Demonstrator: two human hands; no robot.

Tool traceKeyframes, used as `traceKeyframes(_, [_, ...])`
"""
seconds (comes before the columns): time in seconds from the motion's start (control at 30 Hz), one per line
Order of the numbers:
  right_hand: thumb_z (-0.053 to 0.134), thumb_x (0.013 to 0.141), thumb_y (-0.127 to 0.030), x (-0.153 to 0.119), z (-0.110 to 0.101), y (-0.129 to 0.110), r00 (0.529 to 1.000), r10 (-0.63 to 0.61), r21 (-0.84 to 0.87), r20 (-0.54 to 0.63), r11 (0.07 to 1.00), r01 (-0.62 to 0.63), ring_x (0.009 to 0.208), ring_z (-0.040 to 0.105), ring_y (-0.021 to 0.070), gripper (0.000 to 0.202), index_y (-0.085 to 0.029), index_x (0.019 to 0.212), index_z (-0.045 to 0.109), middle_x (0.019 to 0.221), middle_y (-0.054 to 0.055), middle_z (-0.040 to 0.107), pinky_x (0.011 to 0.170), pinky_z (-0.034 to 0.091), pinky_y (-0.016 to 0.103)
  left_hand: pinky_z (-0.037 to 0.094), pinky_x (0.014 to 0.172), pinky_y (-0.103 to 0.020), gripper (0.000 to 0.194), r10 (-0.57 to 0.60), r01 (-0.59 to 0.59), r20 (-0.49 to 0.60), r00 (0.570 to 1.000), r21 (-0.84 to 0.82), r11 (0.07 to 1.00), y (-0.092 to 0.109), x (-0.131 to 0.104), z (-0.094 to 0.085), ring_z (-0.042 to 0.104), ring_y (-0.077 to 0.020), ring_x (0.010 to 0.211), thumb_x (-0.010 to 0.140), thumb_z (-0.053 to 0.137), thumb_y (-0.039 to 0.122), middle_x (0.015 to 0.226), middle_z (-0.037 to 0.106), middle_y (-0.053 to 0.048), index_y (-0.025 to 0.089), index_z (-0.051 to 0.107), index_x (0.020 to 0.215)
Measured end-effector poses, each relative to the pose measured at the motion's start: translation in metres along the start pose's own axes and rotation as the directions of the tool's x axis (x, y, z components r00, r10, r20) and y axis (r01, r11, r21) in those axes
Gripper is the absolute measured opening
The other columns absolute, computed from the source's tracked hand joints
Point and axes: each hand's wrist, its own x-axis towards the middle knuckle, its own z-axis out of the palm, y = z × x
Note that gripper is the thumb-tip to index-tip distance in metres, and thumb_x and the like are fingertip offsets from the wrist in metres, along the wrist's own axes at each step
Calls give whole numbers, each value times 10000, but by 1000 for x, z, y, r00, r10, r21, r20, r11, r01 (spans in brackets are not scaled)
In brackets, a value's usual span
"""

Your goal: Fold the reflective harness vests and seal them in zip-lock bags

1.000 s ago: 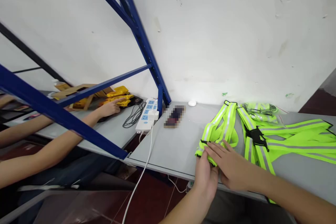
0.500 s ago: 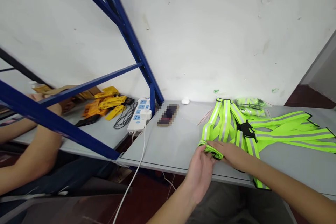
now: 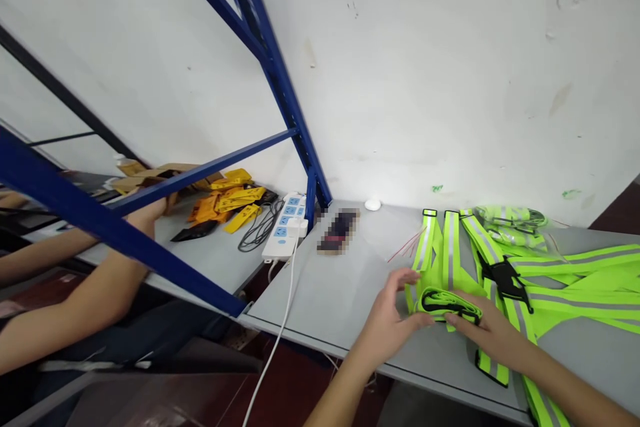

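Note:
A rolled-up neon-yellow reflective vest [image 3: 440, 301] with black edging is gripped in my right hand [image 3: 487, 330], the thumb pressed on its front. My left hand [image 3: 393, 313] curves round the roll's left end, thumb and fingers apart. Its fingertips are close to or touching the strap there; I cannot tell which. Behind the roll, more neon-yellow straps with silver stripes [image 3: 451, 247] lie flat on the grey table [image 3: 320, 300]. A black buckle [image 3: 505, 278] sits where straps meet, right of my hands. Some strap ends hang over the front edge.
Clear-bagged neon vests [image 3: 515, 223] lie near the wall. Left are a blurred-out phone-like object [image 3: 340, 231], a white power strip [image 3: 285, 230] with a trailing cord, and a blue metal frame [image 3: 285, 87]. Beyond it, a co-worker's arms [image 3: 115, 280] are near yellow packets [image 3: 235, 197].
The roll has been lifted and tilted, so its layered end now shows. My left hand has opened away from it while my right hand keeps hold. The view has shifted left.

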Motion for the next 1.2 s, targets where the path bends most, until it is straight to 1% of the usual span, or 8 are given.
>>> traceKeyframes(0.07, [510,898,-488,-1,-1,4,1000,8,-6,4,1000,-8,978,649,278,375,-269,1178,632,1036,59,697,813,557,384,405,849,-306,378,9,-10,108,994,14,1000,-1,6,11,566,-235,961,773,690,379,1018,664,-68,229,607,1110])
traceKeyframes(0.17, [509,888,-510,1,-1,9,997,7,-49,-76,999,-10,1125,575,290,380,-253,1140,630,1144,85,642,892,518,395,382,797,-306,216,5,-8,27,1000,104,995,-4,12,28,542,-242,890,830,610,406,897,666,-62,225,660,936])
traceKeyframes(0.37, [657,767,-501,8,-3,13,973,2,-149,-232,988,-38,854,619,241,397,-222,1035,566,947,46,655,683,512,324,343,639,-270,290,-118,118,-29,993,1,993,-1,24,45,494,-170,622,794,639,448,854,624,-20,224,574,967])
traceKeyframes(0.6, [745,629,-379,9,-16,14,960,-19,-299,-279,952,-68,576,471,144,302,-209,804,566,625,-49,537,507,365,240,380,772,-307,430,-7,0,216,976,34,999,-5,35,54,567,-244,822,792,646,363,935,636,-70,231,557,1191])
traceKeyframes(0.73, [726,686,-432,9,-22,0,954,-99,-246,-282,969,28,554,467,130,285,-201,694,559,593,-45,521,516,362,241,410,780,-311,635,79,-32,215,973,-212,977,-12,35,54,557,-216,805,777,605,602,943,608,-67,225,490,1275])
traceKeyframes(0.87, [775,659,-485,6,-25,-16,954,-99,-59,-284,995,85,604,559,157,322,-207,680,614,627,-26,595,562,436,257,446,838,-357,881,49,120,261,964,-594,795,1,41,50,589,-241,878,688,320,873,979,635,-83,229,468,1269])
traceKeyframes(1.07, [793,649,-429,-4,-38,-17,971,12,148,-241,989,25,729,653,205,281,-206,785,689,824,18,710,643,506,296,357,1043,-463,946,-55,520,656,752,-541,661,4,38,50,513,-335,1217,621,319,909,1189,646,-133,199,647,1152])
traceKeyframes(1.2, [786,652,-433,-2,-51,-17,937,113,221,-331,974,-39,650,647,195,288,-195,765,670,689,-6,685,605,511,295,350,1073,-446,738,5,376,658,753,-436,818,-8,32,61,517,-323,1234,601,643,743,1201,653,-119,202,683,1101])
